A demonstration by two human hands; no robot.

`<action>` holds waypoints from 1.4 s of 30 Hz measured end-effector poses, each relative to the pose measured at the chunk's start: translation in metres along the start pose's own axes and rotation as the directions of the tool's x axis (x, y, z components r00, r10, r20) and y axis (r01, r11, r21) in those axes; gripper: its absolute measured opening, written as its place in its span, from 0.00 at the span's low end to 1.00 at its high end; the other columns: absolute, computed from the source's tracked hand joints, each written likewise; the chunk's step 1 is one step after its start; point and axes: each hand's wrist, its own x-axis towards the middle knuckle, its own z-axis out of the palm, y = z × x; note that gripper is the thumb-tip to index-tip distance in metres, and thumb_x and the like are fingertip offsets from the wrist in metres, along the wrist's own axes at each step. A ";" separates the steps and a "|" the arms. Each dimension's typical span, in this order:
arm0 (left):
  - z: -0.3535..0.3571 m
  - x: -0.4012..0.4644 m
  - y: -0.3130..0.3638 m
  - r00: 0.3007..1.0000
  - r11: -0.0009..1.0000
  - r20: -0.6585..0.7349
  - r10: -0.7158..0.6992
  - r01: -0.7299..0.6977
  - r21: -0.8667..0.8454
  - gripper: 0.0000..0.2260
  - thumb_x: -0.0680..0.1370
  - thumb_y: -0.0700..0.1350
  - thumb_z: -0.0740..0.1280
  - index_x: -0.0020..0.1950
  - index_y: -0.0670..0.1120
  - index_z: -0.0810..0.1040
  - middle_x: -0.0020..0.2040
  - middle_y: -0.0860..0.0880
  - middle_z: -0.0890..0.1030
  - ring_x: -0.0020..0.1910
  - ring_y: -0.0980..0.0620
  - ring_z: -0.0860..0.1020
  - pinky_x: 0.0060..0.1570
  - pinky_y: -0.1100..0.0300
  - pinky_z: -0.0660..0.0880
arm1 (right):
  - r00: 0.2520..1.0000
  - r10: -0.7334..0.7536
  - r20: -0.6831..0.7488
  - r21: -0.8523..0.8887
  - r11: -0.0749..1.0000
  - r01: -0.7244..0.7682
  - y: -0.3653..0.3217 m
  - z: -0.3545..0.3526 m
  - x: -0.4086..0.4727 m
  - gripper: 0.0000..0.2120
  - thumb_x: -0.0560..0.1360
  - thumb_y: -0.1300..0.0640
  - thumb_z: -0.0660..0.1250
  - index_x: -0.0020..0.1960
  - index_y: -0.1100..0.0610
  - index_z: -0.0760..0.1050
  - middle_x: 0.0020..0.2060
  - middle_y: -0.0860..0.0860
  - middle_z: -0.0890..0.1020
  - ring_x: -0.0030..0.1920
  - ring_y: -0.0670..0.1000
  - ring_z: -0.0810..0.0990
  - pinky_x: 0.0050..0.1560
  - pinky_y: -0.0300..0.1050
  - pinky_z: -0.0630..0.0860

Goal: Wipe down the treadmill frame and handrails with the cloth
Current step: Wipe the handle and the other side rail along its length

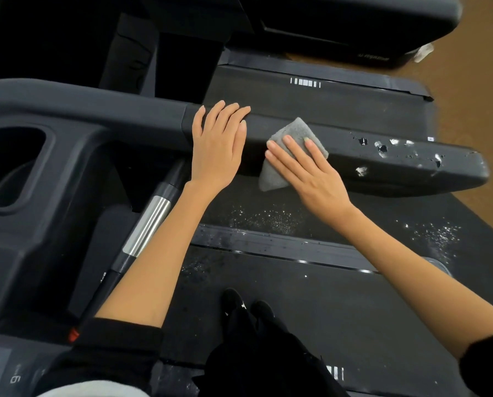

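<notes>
A dark grey treadmill handrail [382, 156] runs across the middle of the head view, its right end chipped and flecked with white. A folded grey cloth [294, 133] lies flat on the rail. My right hand [305, 173] presses the cloth against the rail with flat, spread fingers. My left hand [218, 144] rests palm down on the rail just left of the cloth, fingers draped over the top edge, holding nothing.
The treadmill belt [311, 305] lies below, dusted with white specks, with my dark shoes [245, 305] on it. A silver and black pulse grip [148, 227] slants at the left. The console tray [13, 167] sits far left. A neighbouring treadmill [325, 90] lies beyond the rail.
</notes>
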 end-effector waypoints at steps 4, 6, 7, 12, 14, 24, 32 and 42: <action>-0.001 0.000 0.000 1.000 1.000 0.012 0.003 -0.003 0.007 0.20 0.83 0.49 0.47 0.69 0.47 0.71 0.67 0.49 0.74 0.71 0.49 0.66 0.73 0.50 0.52 | 0.999 -0.013 0.032 -0.047 0.999 0.014 0.013 0.003 -0.021 0.38 0.74 0.71 0.57 0.79 0.58 0.45 0.79 0.52 0.43 0.78 0.54 0.45 0.78 0.53 0.43; 0.000 0.000 0.000 1.000 1.000 0.019 -0.001 0.001 0.013 0.21 0.83 0.49 0.46 0.70 0.48 0.71 0.68 0.49 0.73 0.71 0.49 0.66 0.73 0.50 0.51 | 0.999 -0.008 0.039 -0.049 0.999 0.010 0.017 0.004 -0.028 0.37 0.74 0.71 0.55 0.79 0.57 0.45 0.79 0.51 0.41 0.78 0.53 0.43 0.78 0.52 0.43; 0.000 0.000 0.000 1.000 1.000 0.021 -0.004 0.003 0.016 0.21 0.83 0.49 0.46 0.70 0.48 0.71 0.68 0.49 0.73 0.71 0.49 0.66 0.73 0.49 0.51 | 0.999 -0.002 0.040 -0.047 0.999 0.004 0.020 0.004 -0.033 0.37 0.74 0.71 0.55 0.80 0.57 0.46 0.79 0.51 0.41 0.78 0.53 0.43 0.78 0.52 0.43; 0.003 0.001 0.005 1.000 1.000 0.016 -0.026 0.026 0.015 0.20 0.83 0.50 0.48 0.69 0.47 0.71 0.68 0.48 0.73 0.72 0.47 0.65 0.73 0.46 0.51 | 0.991 0.128 0.027 0.038 0.991 -0.129 0.024 0.000 -0.045 0.37 0.74 0.70 0.59 0.79 0.56 0.51 0.79 0.51 0.51 0.78 0.54 0.51 0.77 0.55 0.50; 0.004 0.001 0.008 1.000 0.999 0.011 -0.028 0.028 0.024 0.20 0.82 0.50 0.49 0.69 0.46 0.72 0.67 0.47 0.74 0.72 0.45 0.65 0.73 0.44 0.51 | 0.968 0.251 0.005 0.167 0.954 -0.249 0.024 -0.006 -0.038 0.34 0.74 0.69 0.58 0.78 0.58 0.55 0.77 0.53 0.58 0.77 0.56 0.57 0.76 0.58 0.55; 0.002 0.013 0.010 0.997 0.999 0.069 -0.019 0.016 0.035 0.19 0.81 0.55 0.51 0.65 0.51 0.74 0.62 0.53 0.77 0.67 0.47 0.69 0.73 0.43 0.50 | 0.697 0.659 0.284 0.346 0.607 -0.715 0.042 -0.007 0.055 0.14 0.78 0.51 0.53 0.46 0.58 0.73 0.43 0.56 0.81 0.43 0.59 0.77 0.47 0.50 0.64; -0.010 0.022 0.018 0.975 0.888 0.001 -0.224 0.204 -0.412 0.20 0.83 0.54 0.47 0.72 0.52 0.66 0.64 0.58 0.72 0.65 0.64 0.66 0.75 0.48 0.48 | 0.690 0.579 0.433 0.357 0.594 -0.722 0.015 -0.016 0.110 0.20 0.80 0.52 0.51 0.63 0.59 0.73 0.52 0.57 0.82 0.50 0.59 0.79 0.54 0.50 0.67; -0.012 0.065 0.066 0.989 0.861 0.011 -0.146 0.132 -0.491 0.23 0.82 0.57 0.46 0.74 0.51 0.64 0.65 0.54 0.72 0.72 0.51 0.64 0.73 0.45 0.44 | 0.738 0.474 0.481 0.876 -0.287 -0.387 0.044 -0.019 0.086 0.27 0.75 0.62 0.53 0.75 0.57 0.64 0.64 0.54 0.78 0.65 0.47 0.76 0.70 0.52 0.68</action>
